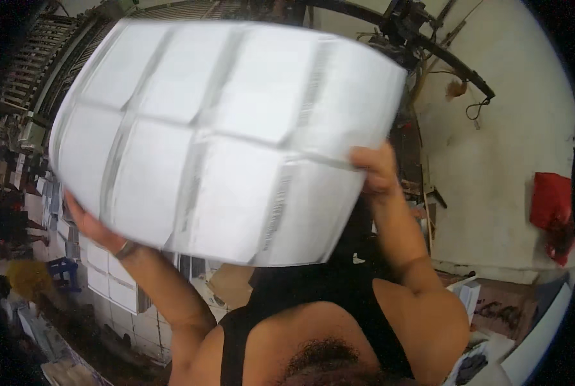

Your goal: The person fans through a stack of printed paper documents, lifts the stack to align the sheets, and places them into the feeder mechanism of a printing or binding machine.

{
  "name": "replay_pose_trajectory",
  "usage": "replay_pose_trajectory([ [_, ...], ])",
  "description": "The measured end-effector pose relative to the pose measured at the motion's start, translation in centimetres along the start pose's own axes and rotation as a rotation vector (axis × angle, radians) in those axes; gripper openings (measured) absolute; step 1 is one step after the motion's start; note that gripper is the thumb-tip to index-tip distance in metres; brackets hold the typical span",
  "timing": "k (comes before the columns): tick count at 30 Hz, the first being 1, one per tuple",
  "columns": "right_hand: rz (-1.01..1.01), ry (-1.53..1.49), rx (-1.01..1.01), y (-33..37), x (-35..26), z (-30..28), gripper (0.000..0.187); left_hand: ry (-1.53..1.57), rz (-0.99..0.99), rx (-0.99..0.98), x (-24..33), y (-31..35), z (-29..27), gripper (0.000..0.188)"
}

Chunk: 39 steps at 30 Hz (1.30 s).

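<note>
A large white printed sheet (242, 193), or a stack of them, is held up in front of me and fills the upper middle of the view. Grey bands divide it into several pale panels. My right hand (378, 168) grips its right edge, thumb on the top face and the other fingers beneath. At the lower left edge is my left hand (94, 225), its fingers partly hidden under the sheet and closed on that edge. The sheet is slightly smeared by motion, so how many layers it has cannot be made out.
A slatted machine (40, 61) stands at the far left, with a dark metal arm (451, 61) at the upper right. Below left lie a stack of similar sheets (117, 283), a blue stool (63, 273) and a yellow bundle (29, 280). A red bag (551, 202) hangs on the right wall.
</note>
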State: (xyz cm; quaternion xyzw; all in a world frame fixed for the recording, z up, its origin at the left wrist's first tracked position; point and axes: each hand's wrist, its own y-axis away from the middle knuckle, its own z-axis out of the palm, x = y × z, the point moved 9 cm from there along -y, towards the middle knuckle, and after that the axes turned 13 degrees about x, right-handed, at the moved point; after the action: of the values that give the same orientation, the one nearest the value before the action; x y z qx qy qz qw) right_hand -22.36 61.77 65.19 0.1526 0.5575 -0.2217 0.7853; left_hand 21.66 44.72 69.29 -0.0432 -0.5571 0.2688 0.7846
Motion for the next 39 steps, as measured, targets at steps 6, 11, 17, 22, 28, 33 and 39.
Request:
replay_pose_trajectory([
  [6, -0.396, 0.092, 0.603, 10.0, -9.6, -12.4, 0.057, 0.714, -0.645, -0.161, -1.4, 6.2, 19.2, 0.044],
  [11, -0.370, -0.056, 0.499, 20.7, -10.7, -21.6, 0.065, 0.823, -1.037, -0.300, -5.0, 16.6, 27.2, 0.042],
  [17, -0.300, 0.089, 0.605, 25.3, -7.3, -23.0, 0.065, 0.594, -1.395, -0.332, -15.4, 29.3, 30.2, 0.035],
  [22, -0.213, -0.183, 0.957, 23.0, -3.7, -23.7, 0.067, 0.188, -1.523, -0.286, -23.9, 35.3, 30.7, 0.026],
  [28, -0.096, -0.063, 0.885, 18.0, -1.1, -32.9, 0.059, 0.174, -1.595, -0.203, -31.8, 37.6, 34.0, 0.024],
  [33, -0.112, 0.090, 0.726, 9.1, -0.5, -38.6, 0.060, 0.173, -1.468, -0.147, -38.5, 35.8, 38.0, 0.024],
  [39, -0.166, 0.126, 0.674, 2.3, -0.4, -39.3, 0.065, 0.412, -1.441, -0.142, -37.6, 32.6, 40.9, 0.028],
])
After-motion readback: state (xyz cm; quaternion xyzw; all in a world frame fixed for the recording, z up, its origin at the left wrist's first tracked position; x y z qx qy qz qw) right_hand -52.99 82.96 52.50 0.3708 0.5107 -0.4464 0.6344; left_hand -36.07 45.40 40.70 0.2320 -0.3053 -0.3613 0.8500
